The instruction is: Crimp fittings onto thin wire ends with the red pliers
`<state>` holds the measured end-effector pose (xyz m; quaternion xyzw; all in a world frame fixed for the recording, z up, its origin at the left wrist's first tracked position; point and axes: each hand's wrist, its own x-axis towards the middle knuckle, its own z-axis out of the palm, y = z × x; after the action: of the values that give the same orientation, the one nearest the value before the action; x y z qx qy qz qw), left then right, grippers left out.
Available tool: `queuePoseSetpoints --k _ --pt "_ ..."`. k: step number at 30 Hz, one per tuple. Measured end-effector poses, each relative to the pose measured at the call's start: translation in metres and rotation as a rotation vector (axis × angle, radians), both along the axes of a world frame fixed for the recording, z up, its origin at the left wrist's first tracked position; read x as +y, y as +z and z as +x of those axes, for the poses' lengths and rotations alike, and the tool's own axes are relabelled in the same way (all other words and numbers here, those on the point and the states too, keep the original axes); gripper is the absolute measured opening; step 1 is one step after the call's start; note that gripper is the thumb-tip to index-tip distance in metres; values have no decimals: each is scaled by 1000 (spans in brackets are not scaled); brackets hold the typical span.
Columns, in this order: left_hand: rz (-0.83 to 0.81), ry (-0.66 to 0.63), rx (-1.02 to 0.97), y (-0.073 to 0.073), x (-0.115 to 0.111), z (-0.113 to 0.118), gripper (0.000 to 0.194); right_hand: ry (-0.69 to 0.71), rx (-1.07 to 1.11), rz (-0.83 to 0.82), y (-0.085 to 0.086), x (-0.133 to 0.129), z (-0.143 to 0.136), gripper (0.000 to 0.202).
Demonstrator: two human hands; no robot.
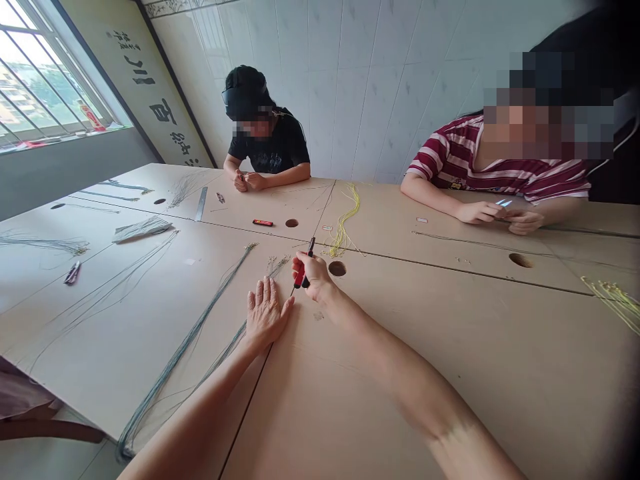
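My left hand (pixel 266 312) lies flat on the table with its fingers spread, over part of a thin bundle of grey-green cords (pixel 226 352). Close to its right, my right hand (pixel 315 275) is closed around a red and black tool (pixel 299 275), whose thin tip points down at the tabletop near my left thumb. A dark stick-like part (pixel 312 246) rises above that fist. Small knotted cord ends (pixel 276 264) lie just beyond my left fingers. A longer grey-green cord bundle (pixel 200 323) stretches along the left side of my left arm.
Yellow cords (pixel 346 223) lie beyond my right hand, near a round table hole (pixel 337 268). A red and black object (pixel 263 223) and a ruler (pixel 201 204) are farther back. Two people sit across the table (pixel 450 347), their hands over its far edge.
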<state>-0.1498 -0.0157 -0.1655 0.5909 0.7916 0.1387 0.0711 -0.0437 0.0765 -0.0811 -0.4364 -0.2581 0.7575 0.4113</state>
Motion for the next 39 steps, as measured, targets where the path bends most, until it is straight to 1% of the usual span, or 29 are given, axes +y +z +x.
queuePoseSetpoints --k 3,7,12,15,19,24,27,30,32,34,36,37,39 --pt "-45 -5 84 2 2 -1 80 -16 -5 28 11 9 7 34" --pt "-80 -8 159 2 2 -1 81 -55 -5 86 29 21 20 32" --pt "-92 -12 209 0 2 0 81 -150 9 185 58 37 49 10" --pt "-91 -13 224 1 2 1 82 -210 25 258 80 45 73 19" --pt "-78 -13 241 3 1 1 82 -278 37 362 108 50 108 24" --pt "-58 -21 254 2 0 0 81 -343 7 497 137 50 156 33" --pt "-50 -19 255 1 0 0 81 -347 -36 573 155 47 187 38" --pt "-52 -10 250 0 2 -2 82 -357 -90 662 169 35 217 42" --pt "-51 -7 246 0 2 -2 84 -350 -127 719 171 22 234 41" --pt "-47 -3 246 0 3 -3 85 -310 -182 770 162 6 246 34" --pt "-38 7 252 0 3 -3 87 -221 -255 783 145 -11 251 23" --pt "-26 11 264 0 2 -3 87 -157 -293 775 134 -19 252 21" --pt "16 6 310 0 2 -2 85 -85 -337 754 112 -33 249 27"
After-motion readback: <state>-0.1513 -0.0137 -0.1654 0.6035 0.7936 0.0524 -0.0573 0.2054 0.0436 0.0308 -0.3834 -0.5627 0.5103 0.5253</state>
